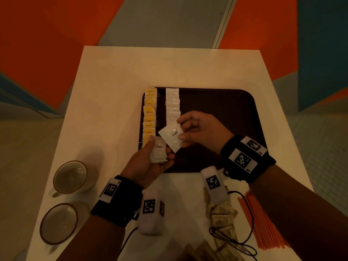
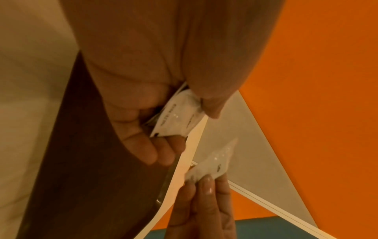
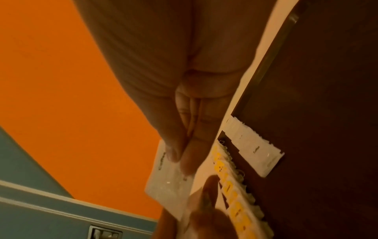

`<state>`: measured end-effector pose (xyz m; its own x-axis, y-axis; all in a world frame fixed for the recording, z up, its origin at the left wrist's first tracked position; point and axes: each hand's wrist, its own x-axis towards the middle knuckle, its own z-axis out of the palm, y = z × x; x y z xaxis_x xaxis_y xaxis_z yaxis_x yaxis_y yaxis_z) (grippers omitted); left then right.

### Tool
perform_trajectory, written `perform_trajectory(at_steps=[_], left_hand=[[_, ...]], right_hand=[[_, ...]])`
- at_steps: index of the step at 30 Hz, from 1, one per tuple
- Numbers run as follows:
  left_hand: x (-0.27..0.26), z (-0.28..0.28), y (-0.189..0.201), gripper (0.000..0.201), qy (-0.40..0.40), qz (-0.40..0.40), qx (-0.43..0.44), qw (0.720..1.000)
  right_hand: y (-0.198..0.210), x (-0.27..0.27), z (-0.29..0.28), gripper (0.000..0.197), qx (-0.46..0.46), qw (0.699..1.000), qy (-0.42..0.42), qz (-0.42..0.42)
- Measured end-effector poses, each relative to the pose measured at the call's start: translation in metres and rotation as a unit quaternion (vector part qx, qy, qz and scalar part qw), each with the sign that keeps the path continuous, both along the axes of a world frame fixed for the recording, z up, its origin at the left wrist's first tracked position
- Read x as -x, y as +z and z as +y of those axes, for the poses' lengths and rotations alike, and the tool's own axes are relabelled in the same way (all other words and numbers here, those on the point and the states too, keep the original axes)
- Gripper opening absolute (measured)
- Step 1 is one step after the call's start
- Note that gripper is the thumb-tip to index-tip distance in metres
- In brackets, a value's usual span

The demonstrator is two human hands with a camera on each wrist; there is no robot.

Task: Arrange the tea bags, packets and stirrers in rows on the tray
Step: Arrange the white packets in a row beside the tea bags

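A dark brown tray (image 1: 226,102) lies on the white table. Along its left edge runs a row of yellow tea bags (image 1: 149,113), and beside it a row of white coffee packets (image 1: 172,104). My left hand (image 1: 156,153) grips a small stack of white coffee packets (image 1: 159,150) over the tray's near left corner. My right hand (image 1: 190,129) pinches a single white coffee packet (image 1: 172,135) just above that stack. In the left wrist view the stack (image 2: 180,116) sits between thumb and fingers. In the right wrist view the single packet (image 3: 169,186) hangs from the fingertips.
Two cups (image 1: 70,177) (image 1: 58,223) stand at the table's near left. Orange stirrers (image 1: 263,221) and a heap of beige packets (image 1: 222,217) lie at the near right, with black cables (image 1: 235,240) over them. The tray's right part is bare.
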<state>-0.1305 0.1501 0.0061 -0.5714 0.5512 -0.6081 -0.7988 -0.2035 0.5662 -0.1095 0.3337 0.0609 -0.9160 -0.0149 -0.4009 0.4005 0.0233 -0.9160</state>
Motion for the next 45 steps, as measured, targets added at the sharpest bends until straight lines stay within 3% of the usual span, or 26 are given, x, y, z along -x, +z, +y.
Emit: perform_trajectory(at_steps=[6, 11, 13, 17, 20, 24, 27, 29, 33, 35, 38, 40, 42, 45], left_hand=[[0.002, 0.012, 0.003, 0.038, 0.032, 0.067, 0.000, 0.997], [0.003, 0.018, 0.002, 0.052, 0.025, 0.112, -0.023, 0.993], [0.002, 0.020, -0.001, 0.053, -0.005, 0.146, -0.002, 0.989], [0.003, 0.023, -0.011, 0.029, -0.065, 0.194, 0.067, 0.977], [0.008, 0.027, -0.013, 0.029, -0.095, 0.225, 0.097, 0.965], [0.015, 0.037, -0.015, 0.025, -0.141, 0.308, 0.137, 0.931], [0.024, 0.042, -0.023, 0.026, -0.148, 0.335, 0.210, 0.907], [0.031, 0.041, -0.027, 0.026, -0.134, 0.362, 0.289, 0.876], [0.048, 0.045, -0.034, 0.023, -0.149, 0.389, 0.348, 0.840], [0.057, 0.050, -0.037, 0.025, -0.193, 0.409, 0.386, 0.804], [0.065, 0.056, -0.037, 0.028, -0.259, 0.455, 0.451, 0.723], [0.067, 0.059, -0.038, 0.028, -0.277, 0.474, 0.466, 0.694], [0.066, 0.061, -0.039, 0.025, -0.279, 0.489, 0.466, 0.682], [0.063, 0.060, -0.037, 0.022, -0.268, 0.489, 0.459, 0.692]], right_hand=[[-0.019, -0.006, -0.015, 0.018, 0.006, 0.997, -0.068, -0.035], [-0.036, -0.007, -0.028, 0.032, 0.012, 0.996, -0.065, -0.056], [-0.040, -0.007, -0.030, 0.032, 0.017, 0.997, -0.060, -0.054], [-0.046, -0.008, -0.029, 0.032, -0.013, 0.999, -0.013, -0.038], [-0.051, -0.007, -0.024, 0.027, 0.035, 0.998, -0.027, -0.055], [-0.059, -0.005, -0.013, 0.025, 0.060, 0.993, -0.070, -0.070], [-0.066, 0.000, -0.008, 0.017, 0.024, 0.993, -0.076, -0.088], [-0.072, 0.006, -0.005, 0.011, -0.004, 0.991, -0.097, -0.095], [-0.081, 0.022, -0.001, 0.017, -0.058, 0.985, -0.119, -0.109], [-0.083, 0.029, 0.000, 0.018, -0.060, 0.984, -0.121, -0.117], [-0.086, 0.037, 0.003, 0.020, -0.093, 0.981, -0.114, -0.125], [-0.089, 0.041, 0.004, 0.020, -0.130, 0.978, -0.104, -0.126], [-0.092, 0.043, 0.004, 0.021, -0.163, 0.974, -0.094, -0.123], [-0.094, 0.043, 0.003, 0.022, -0.197, 0.970, -0.082, -0.114]])
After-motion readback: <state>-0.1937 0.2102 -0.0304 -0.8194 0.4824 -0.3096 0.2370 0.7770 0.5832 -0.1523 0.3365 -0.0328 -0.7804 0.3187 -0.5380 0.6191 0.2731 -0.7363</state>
